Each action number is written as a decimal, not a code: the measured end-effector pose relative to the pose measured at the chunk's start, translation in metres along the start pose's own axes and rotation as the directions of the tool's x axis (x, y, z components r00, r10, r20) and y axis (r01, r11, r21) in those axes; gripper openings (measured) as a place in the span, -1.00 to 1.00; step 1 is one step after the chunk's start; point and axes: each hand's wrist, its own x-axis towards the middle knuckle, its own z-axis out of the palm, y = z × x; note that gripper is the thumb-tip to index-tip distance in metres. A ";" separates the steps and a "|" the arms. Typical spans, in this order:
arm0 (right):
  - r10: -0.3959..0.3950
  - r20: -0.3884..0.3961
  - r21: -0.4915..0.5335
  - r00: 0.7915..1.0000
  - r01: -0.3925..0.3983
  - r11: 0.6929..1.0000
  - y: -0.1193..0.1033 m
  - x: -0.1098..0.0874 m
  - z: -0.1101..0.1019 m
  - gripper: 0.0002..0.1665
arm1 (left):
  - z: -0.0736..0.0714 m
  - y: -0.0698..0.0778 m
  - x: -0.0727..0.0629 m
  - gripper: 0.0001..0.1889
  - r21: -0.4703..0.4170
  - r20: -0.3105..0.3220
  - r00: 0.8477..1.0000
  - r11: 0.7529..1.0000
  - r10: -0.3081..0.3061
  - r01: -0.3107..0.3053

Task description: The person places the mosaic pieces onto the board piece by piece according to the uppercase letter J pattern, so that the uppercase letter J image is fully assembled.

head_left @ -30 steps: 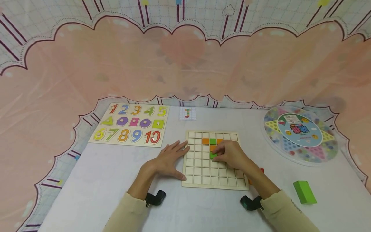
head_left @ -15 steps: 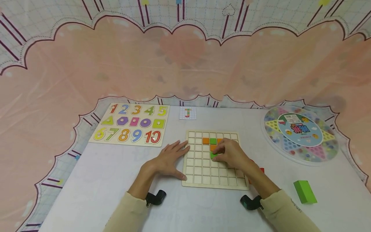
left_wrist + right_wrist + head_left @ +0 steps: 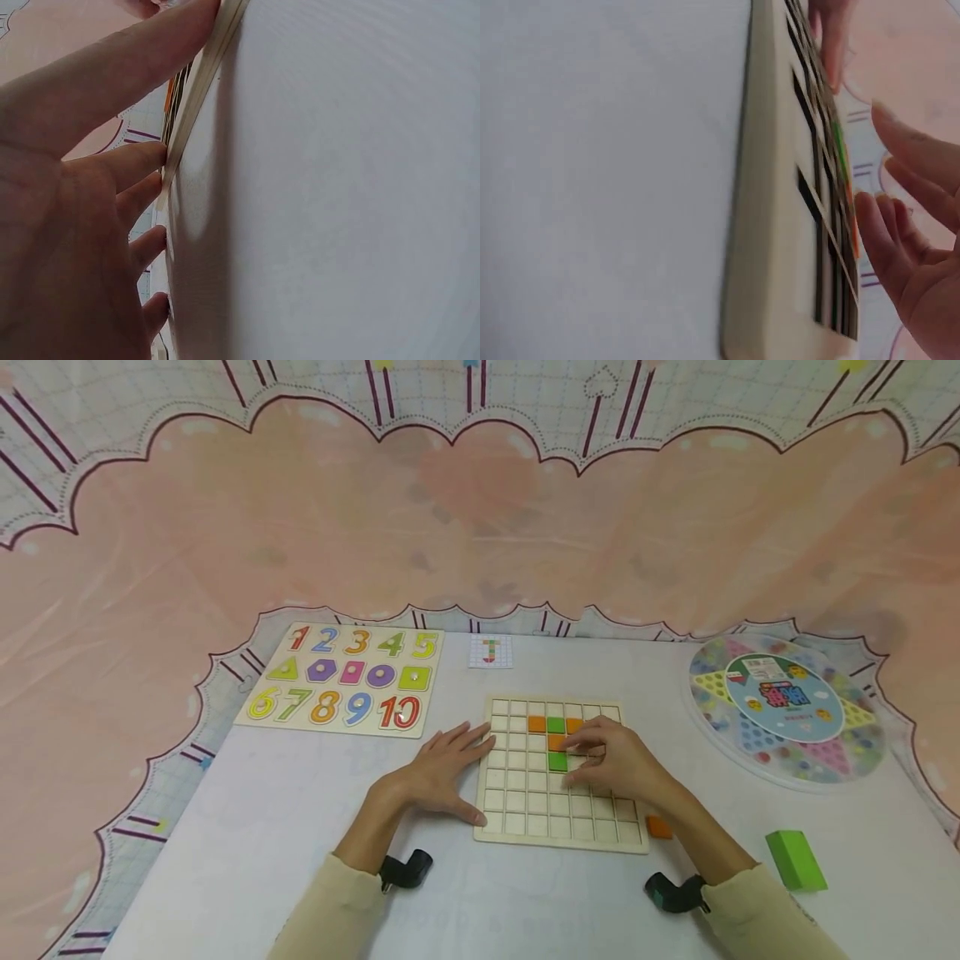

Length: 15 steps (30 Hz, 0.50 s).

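A wooden grid board (image 3: 517,802) lies on the white table. In its upper part sit an orange tile (image 3: 537,724), a green tile (image 3: 555,725) and a second orange tile (image 3: 573,724) in a row. Below the middle one are another orange tile (image 3: 557,742) and a lower green tile (image 3: 557,762). My left hand (image 3: 435,777) rests spread at the board's left edge, thumb and fingertips touching it. My right hand (image 3: 618,760) hovers over the board just right of the lower green tile; in the right wrist view its thumb (image 3: 911,142) and fingers stand apart, holding nothing.
A loose orange tile (image 3: 658,827) lies by the board's lower right corner, partly under the right forearm. Farther right is a green block (image 3: 797,860). Around the back are a number puzzle (image 3: 307,693), a small pattern card (image 3: 491,652) and a round game disc (image 3: 783,714).
My right hand has let go of the lower green tile and moved slightly right, uncovering it. The left hand stays at the board's edge. The head view has shifted a little.
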 end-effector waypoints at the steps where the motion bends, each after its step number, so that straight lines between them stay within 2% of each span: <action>1: 0.002 -0.010 -0.002 1.000 -0.002 1.000 0.000 -0.004 -0.003 -0.44 | 0.000 0.000 0.000 0.20 -0.001 0.000 1.000 1.000 0.001 -0.001; 9: -0.034 -0.069 -0.119 0.997 0.025 0.993 0.007 -0.036 -0.037 -0.14 | -0.001 0.002 -0.002 0.20 -0.016 -0.007 1.000 1.000 0.021 -0.021; 15: 0.016 -0.091 -0.145 0.996 -0.029 0.989 0.015 -0.060 -0.056 -0.04 | 0.000 0.001 -0.001 0.20 -0.014 -0.002 1.000 1.000 0.004 -0.004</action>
